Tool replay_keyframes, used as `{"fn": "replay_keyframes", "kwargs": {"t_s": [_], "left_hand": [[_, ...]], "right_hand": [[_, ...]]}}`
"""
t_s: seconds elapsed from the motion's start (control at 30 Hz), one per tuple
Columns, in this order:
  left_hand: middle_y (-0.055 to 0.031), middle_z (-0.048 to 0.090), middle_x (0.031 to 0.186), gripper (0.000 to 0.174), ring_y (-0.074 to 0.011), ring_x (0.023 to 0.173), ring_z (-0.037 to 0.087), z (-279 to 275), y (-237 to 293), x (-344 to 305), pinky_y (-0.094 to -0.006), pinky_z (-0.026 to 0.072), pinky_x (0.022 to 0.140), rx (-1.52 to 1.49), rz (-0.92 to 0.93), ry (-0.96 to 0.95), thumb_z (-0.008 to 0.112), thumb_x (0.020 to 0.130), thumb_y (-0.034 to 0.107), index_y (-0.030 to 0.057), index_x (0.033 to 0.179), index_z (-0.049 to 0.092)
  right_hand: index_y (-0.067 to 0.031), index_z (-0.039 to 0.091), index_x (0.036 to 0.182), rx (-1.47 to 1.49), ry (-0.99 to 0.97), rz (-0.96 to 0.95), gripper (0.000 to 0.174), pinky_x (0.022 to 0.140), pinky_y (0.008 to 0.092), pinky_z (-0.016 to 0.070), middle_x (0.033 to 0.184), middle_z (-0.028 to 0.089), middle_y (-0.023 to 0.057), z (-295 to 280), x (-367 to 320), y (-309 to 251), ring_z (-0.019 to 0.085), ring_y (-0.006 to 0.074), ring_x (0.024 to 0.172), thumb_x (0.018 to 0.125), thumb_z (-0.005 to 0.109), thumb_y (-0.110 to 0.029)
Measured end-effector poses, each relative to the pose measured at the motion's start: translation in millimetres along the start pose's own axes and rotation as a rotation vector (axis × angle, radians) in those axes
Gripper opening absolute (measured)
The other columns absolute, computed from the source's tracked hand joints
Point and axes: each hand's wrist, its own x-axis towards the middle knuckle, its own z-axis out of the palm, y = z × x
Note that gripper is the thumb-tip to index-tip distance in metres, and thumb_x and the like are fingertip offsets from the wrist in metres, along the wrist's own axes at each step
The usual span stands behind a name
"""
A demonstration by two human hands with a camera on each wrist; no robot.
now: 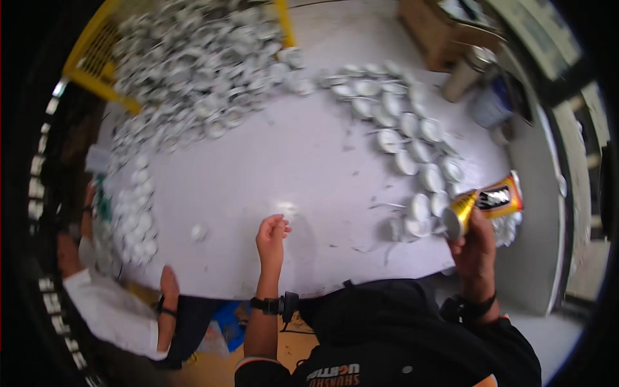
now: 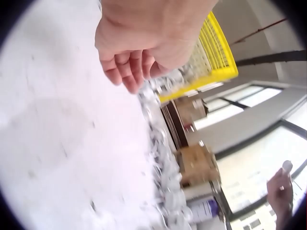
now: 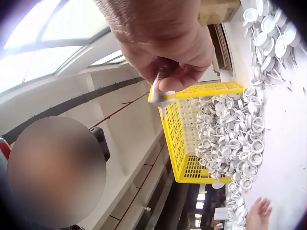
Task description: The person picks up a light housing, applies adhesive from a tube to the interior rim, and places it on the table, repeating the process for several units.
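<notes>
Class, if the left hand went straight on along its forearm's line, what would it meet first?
The left hand would cross bare tabletop, then probably meet white pieces near the yellow crate; its height is unclear.

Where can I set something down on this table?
Mid-table, beyond the left hand, between the left cluster of white pieces and the right rows; one loose piece lies toward the left. It's crowded in front of the yellow basket and near the tube in the right hand.
</notes>
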Motion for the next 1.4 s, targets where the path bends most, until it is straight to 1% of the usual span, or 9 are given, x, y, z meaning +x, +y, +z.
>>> {"fn": "replay_keyframes", "kwargs": {"t_s": [0.17, 0.27, 0.37, 0.67, 0.73, 0.9, 0.97, 1.3, 1.4], "left_hand": [[-0.0083, 0.056, 0.078, 0.022, -0.0145, 0.068, 0.054, 136, -23, -30, -0.0251, 0.0434, 0.061, 0.213, 0.154, -0.504, 0.055, 0.076, 0.016, -0.0003, 0.090, 0.053], [-0.0117, 0.056, 0.082, 0.031, -0.0209, 0.074, 0.053, 184, -22, -44, -0.0293, 0.0430, 0.066, 0.374, 0.166, -0.563, 0.060, 0.071, 0.023, 0.0002, 0.091, 0.052], [-0.0135, 0.055, 0.088, 0.040, -0.0271, 0.083, 0.051, 202, -20, -49, -0.0356, 0.0397, 0.074, 0.753, 0.494, -0.353, 0.061, 0.069, 0.032, 0.0008, 0.092, 0.050], [-0.0170, 0.056, 0.089, 0.048, -0.0308, 0.087, 0.049, 167, -33, -49, -0.0390, 0.0358, 0.077, 1.026, 0.049, -0.574, 0.050, 0.071, 0.046, 0.0008, 0.085, 0.053], [-0.0146, 0.057, 0.084, 0.043, -0.0264, 0.083, 0.052, 154, -32, -43, -0.0338, 0.0378, 0.075, 0.740, -0.190, -0.589, 0.046, 0.076, 0.041, -0.0007, 0.083, 0.054], [-0.0101, 0.056, 0.083, 0.040, -0.0184, 0.067, 0.054, 125, -12, -50, -0.0314, 0.0409, 0.069, -0.073, -0.265, -0.453, 0.037, 0.083, 0.031, -0.0037, 0.098, 0.049], [-0.0122, 0.056, 0.086, 0.041, -0.0188, 0.073, 0.053, 112, 23, -60, -0.0304, 0.0409, 0.066, -0.353, -0.361, -0.657, 0.034, 0.083, 0.030, -0.0042, 0.101, 0.047], [-0.0205, 0.051, 0.102, 0.074, -0.0210, 0.072, 0.052, 89, 123, -114, -0.0246, 0.0367, 0.054, -0.720, -0.258, -0.781, 0.018, 0.080, 0.060, -0.0022, 0.116, 0.035], [-0.0140, 0.052, 0.087, 0.074, -0.0151, 0.061, 0.046, 83, 126, -121, -0.0232, 0.0353, 0.053, -0.673, -0.326, -0.688, 0.011, 0.080, 0.059, -0.0019, 0.114, 0.037]], "right_hand": [[0.0004, 0.044, 0.097, 0.027, -0.015, -0.150, 0.029, 0.034, 0.0173, 0.0324, 0.071, 0.051, 0.0051, -31, -18, -23, 0.041, 0.0056, 0.046, 0.081, 0.049, -0.023], [-0.0023, 0.044, 0.096, 0.032, 0.140, -0.138, 0.025, 0.035, 0.0165, 0.0330, 0.078, 0.052, 0.0056, -45, -24, -30, 0.042, 0.0057, 0.047, 0.081, 0.049, -0.022], [-0.0029, 0.044, 0.096, 0.040, 0.152, -0.154, 0.024, 0.036, 0.0163, 0.0329, 0.078, 0.052, 0.0053, -57, -23, -32, 0.042, 0.0055, 0.048, 0.081, 0.048, -0.021], [-0.0010, 0.050, 0.086, 0.069, 0.138, -0.078, 0.020, 0.037, 0.0189, 0.0349, 0.067, 0.053, 0.0050, -43, -3, -30, 0.046, 0.0080, 0.047, 0.077, 0.055, -0.018], [-0.0007, 0.050, 0.086, 0.048, 0.097, -0.061, 0.021, 0.037, 0.0193, 0.0362, 0.068, 0.053, 0.0052, -40, -3, -26, 0.047, 0.0083, 0.048, 0.077, 0.055, -0.018], [0.0007, 0.048, 0.091, -0.055, 0.019, -0.053, 0.028, 0.038, 0.0210, 0.0400, 0.071, 0.053, 0.0076, -25, -8, -20, 0.050, 0.0115, 0.049, 0.073, 0.060, -0.017], [0.0014, 0.048, 0.091, -0.107, -0.014, -0.063, 0.029, 0.039, 0.0212, 0.0406, 0.072, 0.053, 0.0082, -19, -13, -19, 0.050, 0.0120, 0.049, 0.071, 0.062, -0.013], [0.0010, 0.048, 0.089, -0.308, -0.295, -0.168, 0.022, 0.047, 0.0192, 0.0424, 0.073, 0.051, 0.0066, 25, -20, -27, 0.051, 0.0091, 0.055, 0.073, 0.060, -0.007], [0.0018, 0.047, 0.089, -0.310, -0.339, -0.187, 0.021, 0.048, 0.0198, 0.0425, 0.077, 0.050, 0.0071, 32, -19, -26, 0.051, 0.0096, 0.057, 0.073, 0.059, -0.005]]}}
